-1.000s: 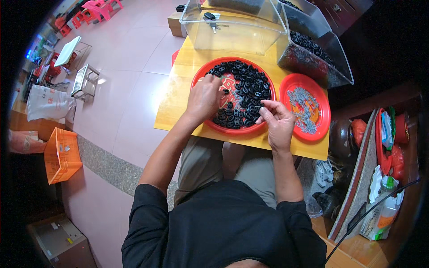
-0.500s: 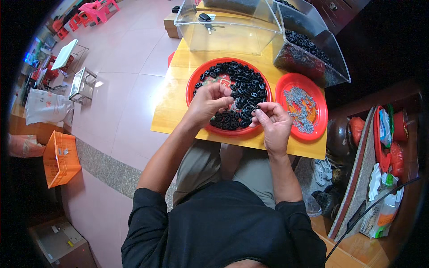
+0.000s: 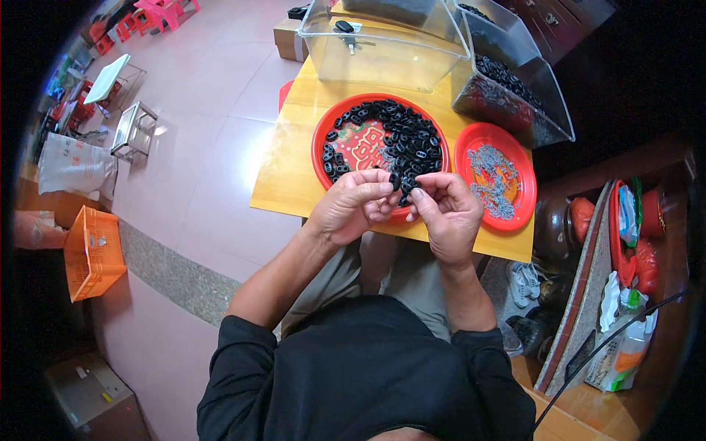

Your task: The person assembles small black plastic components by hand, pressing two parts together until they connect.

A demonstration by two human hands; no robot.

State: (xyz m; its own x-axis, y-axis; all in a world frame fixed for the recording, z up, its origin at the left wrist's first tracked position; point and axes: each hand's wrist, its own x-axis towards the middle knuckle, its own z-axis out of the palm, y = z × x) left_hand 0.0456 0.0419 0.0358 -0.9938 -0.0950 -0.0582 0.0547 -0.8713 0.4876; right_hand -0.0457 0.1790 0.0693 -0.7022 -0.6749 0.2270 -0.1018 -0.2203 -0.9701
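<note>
My left hand (image 3: 353, 202) pinches a small black oval plastic piece (image 3: 395, 181) above the near rim of a round red tray (image 3: 318, 151). Close beside it, my right hand (image 3: 447, 209) has thumb and forefinger pressed together; what sits between them is too small to make out. Many like black oval pieces (image 3: 413, 140) lie heaped in the tray, mostly along its far and right side, and its printed bottom shows at the left. To the right, a smaller red plate (image 3: 528, 187) bears a pile of small grey metal parts, perhaps screws (image 3: 496, 184).
A clear plastic bin (image 3: 382, 62) stands at the table's far side, with a key (image 3: 346, 29) by it. More clear bins (image 3: 548, 121) hold black pieces at far right. The yellow wooden table (image 3: 276, 187) ends just before my knees. An orange crate (image 3: 95, 253) stands at left.
My left hand has come up from the tray's pieces and moved nearer to me with a black oval piece. My right hand has shifted slightly left and nearer, so both fingertips almost meet.
</note>
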